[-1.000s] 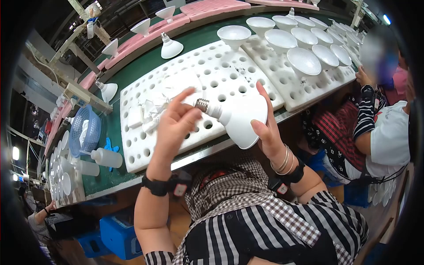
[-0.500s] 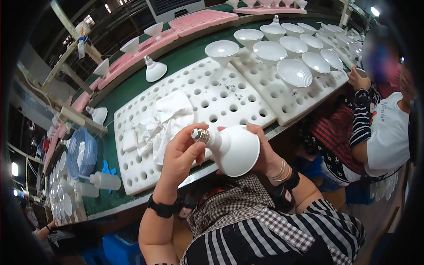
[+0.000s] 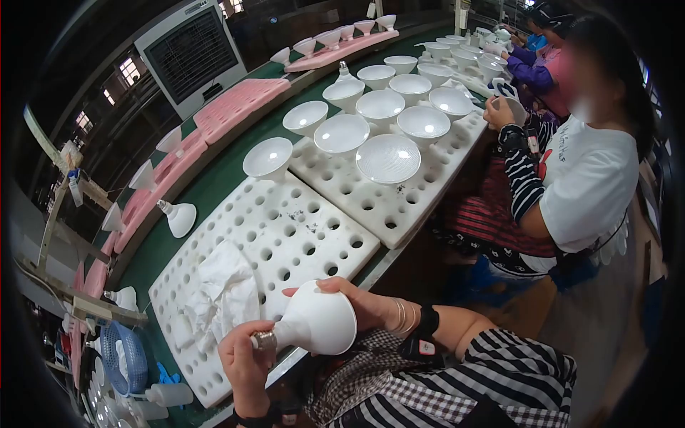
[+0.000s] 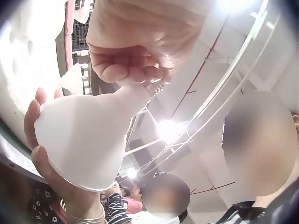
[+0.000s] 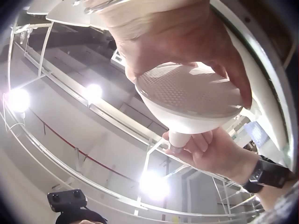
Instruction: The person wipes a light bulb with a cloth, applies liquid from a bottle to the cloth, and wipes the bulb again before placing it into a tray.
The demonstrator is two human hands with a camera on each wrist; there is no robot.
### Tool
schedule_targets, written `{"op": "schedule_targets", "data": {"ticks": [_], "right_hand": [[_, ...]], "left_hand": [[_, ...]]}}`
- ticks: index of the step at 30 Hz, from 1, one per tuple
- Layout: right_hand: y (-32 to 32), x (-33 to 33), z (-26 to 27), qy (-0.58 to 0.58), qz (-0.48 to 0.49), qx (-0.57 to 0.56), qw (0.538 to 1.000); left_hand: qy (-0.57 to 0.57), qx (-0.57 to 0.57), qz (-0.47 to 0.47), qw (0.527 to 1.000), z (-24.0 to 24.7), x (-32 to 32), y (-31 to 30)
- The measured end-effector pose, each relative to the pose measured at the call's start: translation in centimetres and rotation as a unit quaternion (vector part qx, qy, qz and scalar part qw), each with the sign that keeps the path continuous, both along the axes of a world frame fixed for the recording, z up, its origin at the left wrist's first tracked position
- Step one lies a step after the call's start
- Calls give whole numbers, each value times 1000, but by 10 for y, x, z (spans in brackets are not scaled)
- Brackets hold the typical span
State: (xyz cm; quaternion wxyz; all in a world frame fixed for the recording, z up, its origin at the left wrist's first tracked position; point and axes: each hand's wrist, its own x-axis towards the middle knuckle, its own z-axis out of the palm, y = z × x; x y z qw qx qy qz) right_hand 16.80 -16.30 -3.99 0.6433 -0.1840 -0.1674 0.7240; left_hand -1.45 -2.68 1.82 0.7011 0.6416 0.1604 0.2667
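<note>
A white reflector lamp (image 3: 325, 321) with a wide bell and a metal screw base is held between both hands over the bench's front edge. My left hand (image 3: 245, 357) pinches it at the screw base, fingers curled in the left wrist view. Around the wide end, my right hand (image 3: 367, 303) grips the rim with thumb and fingers. The lamp's dimpled lens (image 5: 187, 88) shows under the right palm in the right wrist view. Beyond the hands, a crumpled white cloth (image 3: 228, 282) lies on a white foam tray (image 3: 314, 221) full of holes.
Several lamps stand lens-up in a second foam tray (image 3: 435, 178). One lamp (image 3: 178, 217) lies on the green bench, before pink foam strips (image 3: 239, 107). At left are a blue basket (image 3: 125, 357) and a plastic bottle (image 3: 170, 394). Another person (image 3: 585, 171) sits at the right.
The head view has swung to the right. My left fingers, spread beside the screw base a second ago, have closed on it. The lamp has come lower and nearer the body, still in my right hand.
</note>
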Motion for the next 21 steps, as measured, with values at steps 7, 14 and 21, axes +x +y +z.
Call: {"op": "schedule_targets", "data": {"ticks": [7, 14, 21], "right_hand": [[25, 2, 16, -151, -31, 26, 988], [62, 8, -5, -557, -159, 125, 805], [60, 10, -28, -569, -259, 82, 776]], "left_hand": [[-4, 147, 173, 974, -25, -14, 0], [-35, -63, 260, 963, -63, -39, 23], [-47, -255, 290, 921, -82, -38, 35]]}}
